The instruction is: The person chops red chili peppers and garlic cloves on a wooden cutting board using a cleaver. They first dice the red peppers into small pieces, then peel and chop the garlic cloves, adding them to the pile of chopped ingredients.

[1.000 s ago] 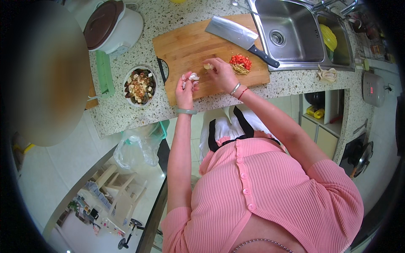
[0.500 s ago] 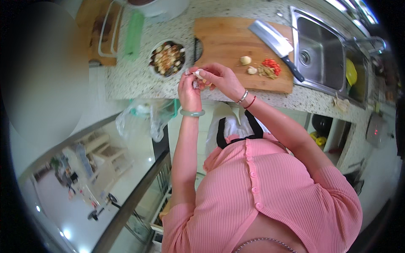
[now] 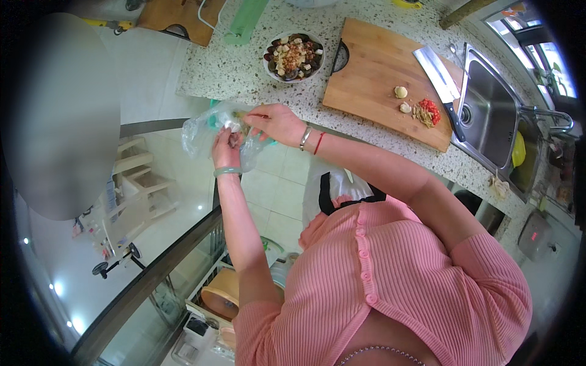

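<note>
My left hand [image 3: 225, 149], with a jade-coloured bangle at its wrist, is over a clear plastic bag [image 3: 196, 133] at the counter's front edge. Its fingers curl around a pale pinkish piece of garlic [image 3: 234, 140], mostly hidden. From the right, my right hand [image 3: 279, 124] reaches across close beside it, fingers bent over the bag; what they pinch, if anything, is too small to make out. On the wooden cutting board [image 3: 372, 73] lie two peeled garlic cloves [image 3: 400, 92], chopped red pepper [image 3: 430, 112], and a small pale-brown chopped pile [image 3: 422, 116].
A cleaver [image 3: 437, 74] lies on the board's right side, its black handle towards the sink [image 3: 491, 113]. A bowl of dark food with pale cubes [image 3: 295, 57] stands left of the board. Behind it are a green tray [image 3: 246, 23] and another wooden board [image 3: 177, 15].
Both hands have moved left and down from the counter edge beside the bowl to the plastic bag. My view has shifted, so the board and bowl appear further right.
</note>
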A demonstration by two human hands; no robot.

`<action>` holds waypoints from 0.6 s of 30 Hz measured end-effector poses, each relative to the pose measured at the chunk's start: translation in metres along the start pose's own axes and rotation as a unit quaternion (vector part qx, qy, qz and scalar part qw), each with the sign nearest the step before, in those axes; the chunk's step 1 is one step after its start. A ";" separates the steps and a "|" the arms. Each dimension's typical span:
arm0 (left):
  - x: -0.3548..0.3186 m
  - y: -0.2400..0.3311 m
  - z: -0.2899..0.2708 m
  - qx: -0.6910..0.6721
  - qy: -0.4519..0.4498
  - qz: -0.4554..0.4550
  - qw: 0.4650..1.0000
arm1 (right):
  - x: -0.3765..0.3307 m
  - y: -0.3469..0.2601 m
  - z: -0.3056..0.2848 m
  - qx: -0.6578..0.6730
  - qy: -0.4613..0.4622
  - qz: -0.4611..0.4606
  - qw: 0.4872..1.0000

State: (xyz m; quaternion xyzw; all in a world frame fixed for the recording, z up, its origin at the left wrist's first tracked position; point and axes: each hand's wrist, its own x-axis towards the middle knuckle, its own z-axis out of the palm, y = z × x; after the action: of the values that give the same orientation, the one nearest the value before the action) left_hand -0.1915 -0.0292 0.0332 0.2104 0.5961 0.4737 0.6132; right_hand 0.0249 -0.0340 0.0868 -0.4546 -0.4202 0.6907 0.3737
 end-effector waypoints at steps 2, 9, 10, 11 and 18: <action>0.005 -0.002 0.016 0.032 0.017 -0.038 0.999 | 0.001 0.009 -0.011 -0.017 0.024 0.002 1.000; 0.049 -0.015 -0.010 0.466 0.042 0.095 0.878 | -0.023 0.023 -0.065 -0.212 0.171 -0.146 0.951; 0.041 -0.015 0.005 0.558 0.059 0.185 0.807 | -0.030 0.025 -0.081 -0.208 0.196 -0.145 0.947; 0.032 -0.012 0.019 0.635 0.080 0.276 0.717 | -0.038 0.025 -0.096 -0.202 0.217 -0.148 0.943; 0.014 0.020 0.045 0.559 0.166 0.319 0.747 | -0.142 0.028 -0.247 -0.301 0.457 -0.095 0.832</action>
State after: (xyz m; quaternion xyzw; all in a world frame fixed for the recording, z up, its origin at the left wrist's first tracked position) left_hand -0.1584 0.0054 0.0518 0.6111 0.7450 0.2515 0.0908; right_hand 0.2970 -0.1123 0.0478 -0.7659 -0.4300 0.2046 0.4319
